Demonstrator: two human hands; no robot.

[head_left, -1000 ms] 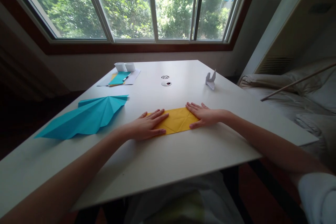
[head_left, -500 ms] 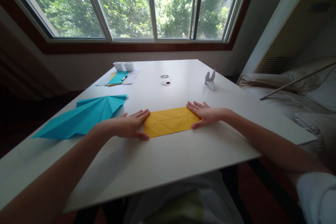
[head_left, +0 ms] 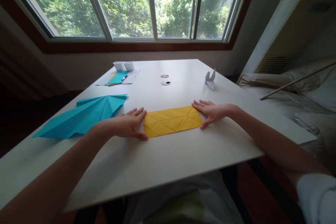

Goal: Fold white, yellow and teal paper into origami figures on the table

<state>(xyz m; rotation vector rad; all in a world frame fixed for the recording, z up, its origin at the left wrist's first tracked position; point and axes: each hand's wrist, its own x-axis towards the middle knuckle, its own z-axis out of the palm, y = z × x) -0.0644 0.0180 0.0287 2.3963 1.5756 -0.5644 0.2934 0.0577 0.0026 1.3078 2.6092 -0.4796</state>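
Note:
A folded strip of yellow paper [head_left: 172, 121] with crossing diagonal creases lies flat on the white table. At its left end rests my left hand [head_left: 130, 124], open, its fingertips and thumb at the corners. My right hand [head_left: 210, 112] is at the other end, likewise open, with the fingers at the far corner and the thumb at the near one. Neither hand grips the paper. Left of the strip, close to my left forearm, spreads a folded blue paper [head_left: 86, 117] with raised creases.
Toward the back left of the table [head_left: 168, 157] are white paper boxes [head_left: 123, 65], coloured sheets [head_left: 118, 77] and a pen [head_left: 125, 77]. A folded white paper figure [head_left: 210, 79] stands at the back right. Two round fittings [head_left: 165, 83] sit near the middle back.
My right hand has slid a little to the right, uncovering more of the strip's right end. My left hand has drawn slightly left, and its fingers lie less over the paper.

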